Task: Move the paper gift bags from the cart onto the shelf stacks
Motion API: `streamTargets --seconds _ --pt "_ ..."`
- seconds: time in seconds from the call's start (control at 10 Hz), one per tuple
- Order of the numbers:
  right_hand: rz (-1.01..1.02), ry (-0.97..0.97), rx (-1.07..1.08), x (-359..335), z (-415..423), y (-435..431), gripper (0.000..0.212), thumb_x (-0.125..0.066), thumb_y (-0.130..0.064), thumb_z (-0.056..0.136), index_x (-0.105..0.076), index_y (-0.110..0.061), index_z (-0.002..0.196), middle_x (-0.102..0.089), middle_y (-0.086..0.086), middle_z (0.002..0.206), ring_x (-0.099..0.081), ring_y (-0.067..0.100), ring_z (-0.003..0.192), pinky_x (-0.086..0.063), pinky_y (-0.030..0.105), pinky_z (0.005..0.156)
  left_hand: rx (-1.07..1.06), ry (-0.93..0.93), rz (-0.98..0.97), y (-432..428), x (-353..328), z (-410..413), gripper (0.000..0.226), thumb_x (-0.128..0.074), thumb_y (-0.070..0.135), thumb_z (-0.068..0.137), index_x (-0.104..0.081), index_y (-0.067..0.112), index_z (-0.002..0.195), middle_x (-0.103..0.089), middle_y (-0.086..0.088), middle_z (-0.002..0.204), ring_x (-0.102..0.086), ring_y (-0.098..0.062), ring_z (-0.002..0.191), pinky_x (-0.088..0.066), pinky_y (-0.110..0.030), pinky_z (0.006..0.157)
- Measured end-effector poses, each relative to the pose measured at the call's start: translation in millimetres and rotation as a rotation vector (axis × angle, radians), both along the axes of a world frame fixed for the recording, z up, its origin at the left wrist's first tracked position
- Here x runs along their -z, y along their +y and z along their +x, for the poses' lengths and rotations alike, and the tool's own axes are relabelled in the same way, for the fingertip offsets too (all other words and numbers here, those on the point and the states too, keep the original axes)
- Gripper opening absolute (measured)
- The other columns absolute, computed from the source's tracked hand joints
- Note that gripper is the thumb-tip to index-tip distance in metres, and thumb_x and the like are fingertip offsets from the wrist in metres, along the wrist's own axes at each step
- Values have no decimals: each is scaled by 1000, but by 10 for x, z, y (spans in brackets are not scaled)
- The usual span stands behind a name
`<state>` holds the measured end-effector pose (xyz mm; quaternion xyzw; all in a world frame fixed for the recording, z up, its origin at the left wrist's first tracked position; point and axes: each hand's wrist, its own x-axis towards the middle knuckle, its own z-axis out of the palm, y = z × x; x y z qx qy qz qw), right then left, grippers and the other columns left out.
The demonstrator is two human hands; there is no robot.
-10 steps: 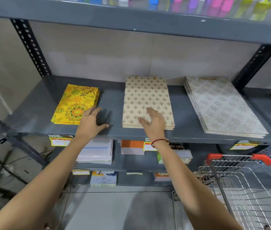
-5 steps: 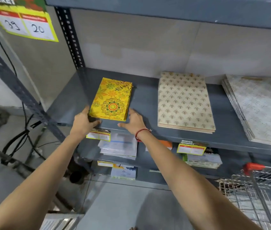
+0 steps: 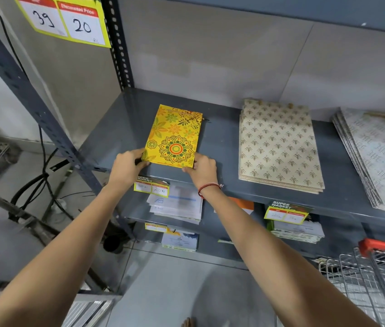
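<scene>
- Your left grip (image 3: 127, 166) clasps the near left corner of the yellow gift bags (image 3: 175, 135), fingers curled round the edge.
- Your right grip (image 3: 202, 171) pinches their near right corner.
- The bags lie flat on the grey shelf (image 3: 220, 142), mid-frame, left of a beige stack (image 3: 279, 145).
- The cart (image 3: 375, 274) sits at lower right.

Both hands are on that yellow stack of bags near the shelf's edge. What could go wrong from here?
The yellow stack lies close to the front lip of the shelf; a pull by the left hand or right hand might tip it off. Held only at its near corners, the bags could also fan askew.
</scene>
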<state>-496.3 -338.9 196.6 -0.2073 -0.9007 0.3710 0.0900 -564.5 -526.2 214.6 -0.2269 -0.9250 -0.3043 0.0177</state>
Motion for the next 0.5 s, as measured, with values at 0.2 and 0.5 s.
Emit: streamTargets --seconds 0.2,0.5 --pt "1 -12 -24 -114 67 -14 28 -75 -16 74 -64 -1 95 -72 20 96 -66 35 89 -55 41 83 -4 -3 6 -21 13 5 28 -64 10 84 -69 17 111 -75 -12 105 -67 -34 100 -53 -39 79" --pt "90 126 -107 -375 479 26 46 -63 -27 85 -52 -7 125 -59 16 121 -49 31 116 -43 40 96 -16 32 36 80 -137 217 46 -67 16 82 -55 9 127 -64 -15 123 -58 -34 113 -44 -39 94"
